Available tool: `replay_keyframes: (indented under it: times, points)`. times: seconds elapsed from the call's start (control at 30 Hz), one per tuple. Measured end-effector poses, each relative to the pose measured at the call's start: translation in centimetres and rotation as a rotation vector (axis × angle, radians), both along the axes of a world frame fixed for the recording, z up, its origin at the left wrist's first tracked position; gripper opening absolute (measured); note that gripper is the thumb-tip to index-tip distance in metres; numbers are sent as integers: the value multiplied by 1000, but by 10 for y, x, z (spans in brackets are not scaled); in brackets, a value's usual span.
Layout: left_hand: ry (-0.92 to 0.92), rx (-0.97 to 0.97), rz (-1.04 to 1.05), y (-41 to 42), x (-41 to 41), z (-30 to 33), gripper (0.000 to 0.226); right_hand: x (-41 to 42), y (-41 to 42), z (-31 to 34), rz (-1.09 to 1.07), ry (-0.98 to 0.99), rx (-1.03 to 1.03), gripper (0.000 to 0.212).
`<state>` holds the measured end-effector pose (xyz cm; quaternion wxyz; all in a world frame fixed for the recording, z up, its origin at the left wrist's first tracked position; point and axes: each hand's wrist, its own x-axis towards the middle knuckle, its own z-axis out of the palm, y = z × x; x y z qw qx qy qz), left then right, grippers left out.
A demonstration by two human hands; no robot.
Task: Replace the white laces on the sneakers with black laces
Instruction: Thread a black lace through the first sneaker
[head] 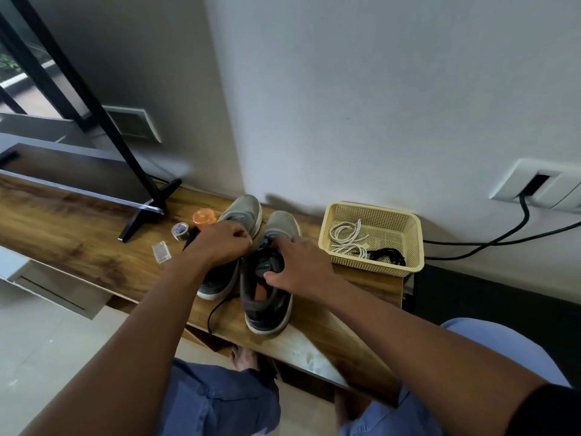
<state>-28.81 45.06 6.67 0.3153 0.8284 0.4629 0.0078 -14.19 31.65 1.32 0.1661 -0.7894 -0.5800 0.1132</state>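
Grip: left hand [221, 243] is curled into a loose fist over the gap between the two shoes, seemingly pinching a lace end, though the lace itself is hidden by the fingers; right hand [300, 265] has fingers bent over the tongue and thumb at the collar of the nearer shoe, pressing on it.
Right-side shoe: grey low-top sneaker with a white sole [267, 278], toe toward the wall, heel toward the person.
Left-side shoe: second grey sneaker with a white sole [242, 212], just beside the first, its middle covered by the left hand.
Loose lace: thin black lace [217, 311] trails from between the shoes and hangs over the front edge of the surface.
Basket: cream perforated plastic basket [408, 243] stands near the shoes on the right; inside lie coiled white laces [347, 236] and a bundle of black laces [388, 256].
Surface: long dark-grained wooden shelf [78, 234] against a pale grey wall [377, 105].
Left of the shoes: small orange plastic cup [204, 217], roll of clear tape [179, 230], small clear plastic box [161, 253].
Further left: black metal stand foot [147, 212] rests on the wood.
Wall: white socket plate [540, 184] with a black cable [503, 239] running from it.
Below: knees in blue trousers [220, 401], over a pale tiled floor [47, 341].
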Motion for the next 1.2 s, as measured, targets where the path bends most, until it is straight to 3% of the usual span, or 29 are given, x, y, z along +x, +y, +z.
replay_keyframes:
  times: [0.07, 0.13, 0.2, 0.27, 0.37, 0.5, 0.57, 0.63, 0.7, 0.8, 0.83, 1.0, 1.13, 1.2]
  points:
    - [215, 99, -52, -4, 4, 2, 23, 0, 0, 0, 10, 5, -37, 62]
    - [316, 130, -12, -7, 8, 3, 39, -1, 0, 0, 18, -17, -62, 61]
    - [315, 157, 51, -6, 9, 4, 48, -1, 0, 1, 18, -43, -69, 60]
    - [227, 126, 143, -4, 7, 3, 41, 0, 0, 1, 17, -65, -85, 61]
    - [-65, 71, 336, -1, 4, 3, 31, 0, 0, 2, 4, -86, -106, 64]
    - [-717, -219, 729, 6, 0, 20, 28, 1, -1, 3, -15, -129, -104, 70]
    - [-993, -428, 802, 7, -1, 25, 32, 1, -1, 3, -30, -159, -105, 74]
    - [-1091, -473, 801, 7, -3, 25, 34, 1, -1, 3, -36, -160, -109, 76]
    - [-905, -270, 733, 6, -9, 26, 27, -2, -1, 3, -29, -114, -129, 76]
    - [-311, 249, 454, 8, -17, 16, 16, -5, -1, 3, -19, -43, -161, 77]
    - [-195, 317, 378, 7, -17, 14, 11, -5, -1, 4, -20, -36, -159, 78]
    - [-84, 160, 140, 4, -9, 10, 28, -7, -1, 5, -45, 15, -127, 84]
    - [30, -12, -72, -2, -7, 12, 11, -6, 0, 4, -56, 40, -116, 84]
    - [164, -67, -179, -7, -6, 10, 20, -5, 0, 3, -59, 47, -114, 83]
